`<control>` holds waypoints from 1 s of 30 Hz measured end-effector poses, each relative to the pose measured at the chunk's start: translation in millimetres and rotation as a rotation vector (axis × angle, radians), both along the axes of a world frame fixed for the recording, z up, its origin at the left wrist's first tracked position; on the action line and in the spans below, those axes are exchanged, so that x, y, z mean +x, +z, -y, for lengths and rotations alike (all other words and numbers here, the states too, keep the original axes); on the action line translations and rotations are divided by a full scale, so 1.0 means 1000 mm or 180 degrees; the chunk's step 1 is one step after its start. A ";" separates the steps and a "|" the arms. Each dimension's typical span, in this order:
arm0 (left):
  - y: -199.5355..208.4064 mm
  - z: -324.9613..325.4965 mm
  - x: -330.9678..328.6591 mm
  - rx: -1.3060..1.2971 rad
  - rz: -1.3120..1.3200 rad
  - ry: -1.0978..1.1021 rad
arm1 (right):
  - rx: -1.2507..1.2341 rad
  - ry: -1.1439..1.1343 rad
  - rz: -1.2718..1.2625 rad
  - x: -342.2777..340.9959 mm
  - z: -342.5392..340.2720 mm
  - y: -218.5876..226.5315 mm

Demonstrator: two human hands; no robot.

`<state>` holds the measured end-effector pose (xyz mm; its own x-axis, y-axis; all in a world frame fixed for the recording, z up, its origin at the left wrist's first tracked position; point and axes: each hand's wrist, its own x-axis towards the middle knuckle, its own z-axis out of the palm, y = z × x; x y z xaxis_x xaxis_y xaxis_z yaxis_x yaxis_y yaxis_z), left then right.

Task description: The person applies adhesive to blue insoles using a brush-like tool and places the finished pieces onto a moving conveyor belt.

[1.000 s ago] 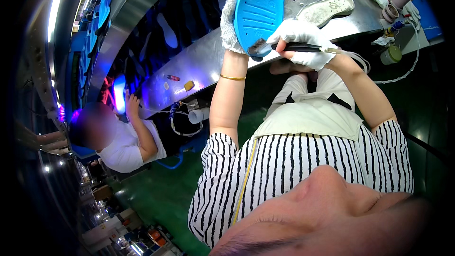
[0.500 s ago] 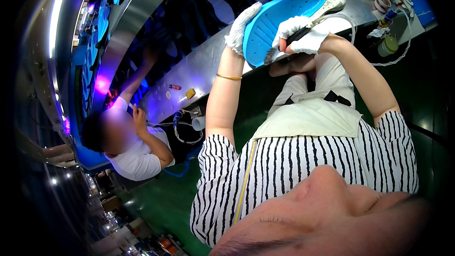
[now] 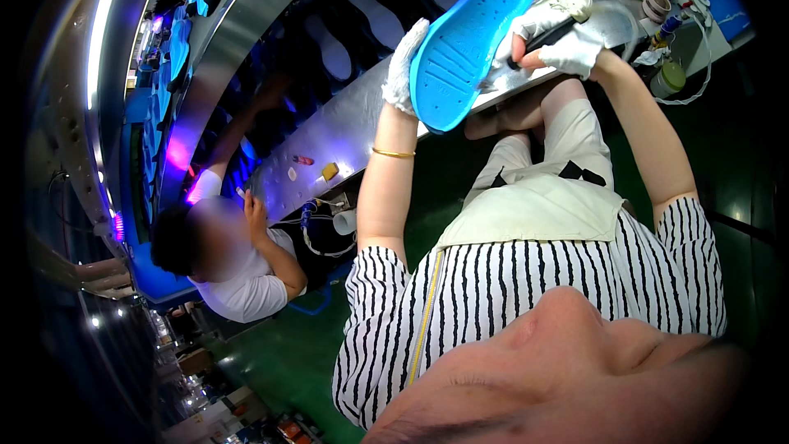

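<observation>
Keeping the blue sole [image 3: 464, 53] well supported at the metal bench [image 3: 329, 125] is managed by the left hand [image 3: 403, 66], curled around its side; the black-handled tool [image 3: 552, 38], gripped by the right hand's [image 3: 575, 48] bent fingers, is best guided lightly and evenly.

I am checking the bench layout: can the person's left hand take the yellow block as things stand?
Probably not: the left hand is holding the blue sole. The way over the metal bench to the yellow block looks free, though.
</observation>
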<state>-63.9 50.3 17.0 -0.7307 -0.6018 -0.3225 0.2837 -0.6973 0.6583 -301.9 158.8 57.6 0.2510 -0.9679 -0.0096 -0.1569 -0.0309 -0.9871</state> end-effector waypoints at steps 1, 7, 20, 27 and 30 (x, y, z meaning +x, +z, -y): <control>-0.004 -0.007 -0.001 0.0151 -0.0304 0.0069 | -0.0090 0.0046 0.0629 0.008 -0.005 0.000; -0.017 -0.039 -0.010 0.0092 -0.1452 0.0317 | -0.0138 -0.0047 0.0506 0.038 0.000 -0.015; -0.015 -0.061 0.001 0.0130 -0.1504 0.0324 | -0.3126 -0.1434 -0.0572 0.015 0.042 -0.018; -0.015 -0.053 0.019 -0.0136 -0.0994 0.0785 | -0.1894 0.0044 0.0360 0.048 -0.025 -0.024; -0.002 -0.061 0.017 -0.0143 -0.1149 0.0743 | -0.2434 -0.0634 0.0096 0.026 0.001 -0.012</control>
